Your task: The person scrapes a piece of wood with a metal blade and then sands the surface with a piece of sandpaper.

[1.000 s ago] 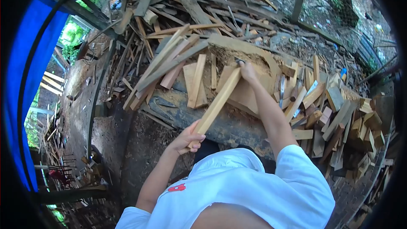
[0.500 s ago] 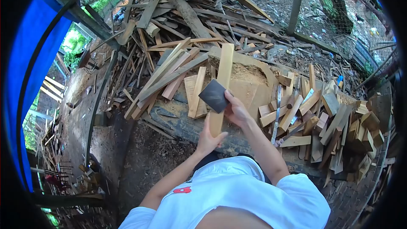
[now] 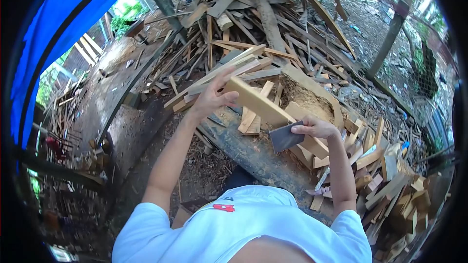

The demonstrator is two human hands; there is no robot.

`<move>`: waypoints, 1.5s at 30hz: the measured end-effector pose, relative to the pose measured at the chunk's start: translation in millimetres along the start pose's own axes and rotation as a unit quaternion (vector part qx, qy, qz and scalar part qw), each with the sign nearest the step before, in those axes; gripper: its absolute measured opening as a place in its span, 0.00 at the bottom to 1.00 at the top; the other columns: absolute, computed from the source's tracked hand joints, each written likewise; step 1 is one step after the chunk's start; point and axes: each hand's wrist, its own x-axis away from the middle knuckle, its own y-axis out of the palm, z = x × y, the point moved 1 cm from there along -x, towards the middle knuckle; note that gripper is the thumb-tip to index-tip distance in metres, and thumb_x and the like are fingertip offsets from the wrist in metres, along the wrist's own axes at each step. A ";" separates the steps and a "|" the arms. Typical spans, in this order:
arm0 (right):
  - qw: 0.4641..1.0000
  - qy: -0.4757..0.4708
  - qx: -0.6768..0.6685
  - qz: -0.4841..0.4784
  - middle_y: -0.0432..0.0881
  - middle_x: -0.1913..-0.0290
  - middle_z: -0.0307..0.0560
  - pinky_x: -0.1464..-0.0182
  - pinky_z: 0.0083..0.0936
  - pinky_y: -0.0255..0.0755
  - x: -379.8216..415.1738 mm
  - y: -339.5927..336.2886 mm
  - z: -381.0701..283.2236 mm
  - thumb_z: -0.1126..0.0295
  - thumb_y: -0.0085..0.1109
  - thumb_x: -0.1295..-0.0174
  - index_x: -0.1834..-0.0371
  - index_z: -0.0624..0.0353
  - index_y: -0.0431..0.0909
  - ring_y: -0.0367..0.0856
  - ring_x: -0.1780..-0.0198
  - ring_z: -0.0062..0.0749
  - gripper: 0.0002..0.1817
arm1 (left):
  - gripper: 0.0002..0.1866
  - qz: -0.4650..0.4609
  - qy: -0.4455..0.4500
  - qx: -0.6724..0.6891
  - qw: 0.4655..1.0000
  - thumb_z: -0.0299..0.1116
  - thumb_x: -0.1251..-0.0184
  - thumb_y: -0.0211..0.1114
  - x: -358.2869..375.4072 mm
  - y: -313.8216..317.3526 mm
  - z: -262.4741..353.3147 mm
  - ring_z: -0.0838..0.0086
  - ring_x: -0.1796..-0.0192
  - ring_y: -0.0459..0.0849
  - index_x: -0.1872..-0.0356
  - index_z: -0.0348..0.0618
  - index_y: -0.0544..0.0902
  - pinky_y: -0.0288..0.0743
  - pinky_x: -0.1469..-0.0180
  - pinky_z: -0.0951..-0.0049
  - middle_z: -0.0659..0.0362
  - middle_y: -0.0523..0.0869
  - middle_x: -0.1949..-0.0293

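Observation:
A pale wooden block (image 3: 261, 104), long and smooth-sided, slants across in front of me, its near left end raised. My right hand (image 3: 319, 129) grips a dark grey sheet of sandpaper (image 3: 285, 137), thumb on top, against the lower right part of the block. Some of that hand's fingers are hidden behind the wood. Just beyond the block's left end is my left hand (image 3: 212, 99), open, with thumb and fingers apart.
A weathered workbench (image 3: 243, 148) lies below my hands. Cut offcuts (image 3: 390, 180) are heaped at the right, and a large scrap wood pile (image 3: 263, 14) rises at the back. Several long boards (image 3: 224, 73) lie beyond my left hand. A blue tarp (image 3: 63, 24) hangs at the left.
The block has turned from upright in view to a left-right slant. My left hand has let go of its lower end and is now by its left end. The right hand moved right with the sandpaper.

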 end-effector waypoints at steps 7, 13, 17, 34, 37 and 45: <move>0.999 -0.019 0.031 -0.017 0.86 0.55 0.43 0.48 0.22 0.73 -27.5 -13.1 13.0 0.47 0.59 0.29 0.40 0.63 0.81 0.81 0.53 0.24 0.29 | 0.13 0.078 0.004 -0.069 0.995 0.32 0.35 0.73 33.7 3.7 -8.1 0.74 0.60 0.88 0.53 0.39 0.86 0.90 0.63 0.71 0.59 0.87 0.60; 0.989 -0.056 -0.045 0.132 0.86 0.58 0.40 0.47 0.23 0.71 -6.1 -24.5 8.1 0.52 0.55 0.25 0.42 0.63 0.81 0.79 0.55 0.23 0.24 | 0.08 0.217 0.007 -0.061 0.974 0.29 0.30 0.67 64.4 22.7 -19.1 0.75 0.62 0.87 0.55 0.37 0.86 0.90 0.65 0.71 0.57 0.87 0.61; 0.929 0.096 0.087 0.348 0.80 0.78 0.39 0.68 0.33 0.68 -17.8 -21.6 50.8 0.50 0.54 0.25 0.65 0.68 0.85 0.75 0.73 0.24 0.28 | 0.09 0.202 -0.004 -0.104 0.974 0.29 0.28 0.64 72.6 37.4 -30.8 0.74 0.60 0.87 0.54 0.36 0.86 0.89 0.65 0.73 0.57 0.86 0.57; 0.833 -0.183 0.221 0.473 0.80 0.36 0.42 0.40 0.41 0.68 -75.4 146.3 -9.6 0.64 0.63 0.35 0.39 0.52 0.81 0.75 0.36 0.45 0.20 | 0.24 0.132 -0.112 -0.150 0.973 0.27 0.39 0.74 81.7 40.2 -26.0 0.74 0.60 0.88 0.43 0.30 0.80 0.83 0.59 0.77 0.52 0.86 0.55; 0.866 -0.124 0.226 0.429 0.79 0.37 0.39 0.43 0.39 0.66 -69.6 138.7 -30.3 0.63 0.62 0.34 0.40 0.51 0.81 0.75 0.39 0.40 0.20 | 0.28 0.083 -0.136 -0.165 0.973 0.26 0.41 0.74 82.7 39.2 -29.0 0.75 0.61 0.88 0.39 0.29 0.77 0.82 0.58 0.77 0.52 0.88 0.58; 0.857 -0.192 0.222 0.423 0.78 0.33 0.39 0.28 0.49 0.57 -71.6 148.3 -27.6 0.62 0.56 0.29 0.36 0.46 0.78 0.70 0.28 0.39 0.19 | 0.44 0.084 -0.136 -0.147 0.976 0.20 0.40 0.70 80.5 51.7 -11.8 0.75 0.57 0.87 0.23 0.37 0.57 0.84 0.58 0.75 0.50 0.87 0.55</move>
